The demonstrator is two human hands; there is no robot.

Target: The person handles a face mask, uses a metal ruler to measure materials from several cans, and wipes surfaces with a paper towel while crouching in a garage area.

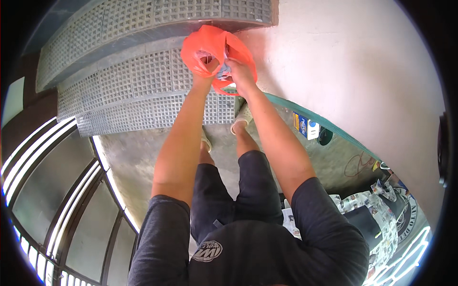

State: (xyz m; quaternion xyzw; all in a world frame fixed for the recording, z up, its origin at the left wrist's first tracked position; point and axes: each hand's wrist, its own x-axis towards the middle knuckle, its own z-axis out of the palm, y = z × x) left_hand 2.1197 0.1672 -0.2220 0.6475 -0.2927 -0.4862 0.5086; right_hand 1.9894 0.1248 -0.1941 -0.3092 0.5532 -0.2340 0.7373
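Note:
An orange-red plastic bag [205,40] is held out in front of me at the top of the view, over the tiled steps. My left hand [206,67] reaches into its left side, and the film covers most of the fingers, which look curled round the bag. Across from it, my right hand [238,75] grips the bag's right edge, thumb toward the middle. Between the two hands the bag gapes, showing something greyish-blue [223,71] inside that I cannot make out.
Grey tiled steps [138,76] rise ahead, beside a white wall [343,62]. A green strip [315,117] runs along the wall's foot, near a blue-and-yellow box [300,123] and a dark round container [325,136]. A metal gate [71,190] stands left; printed paper [381,214] lies lower right.

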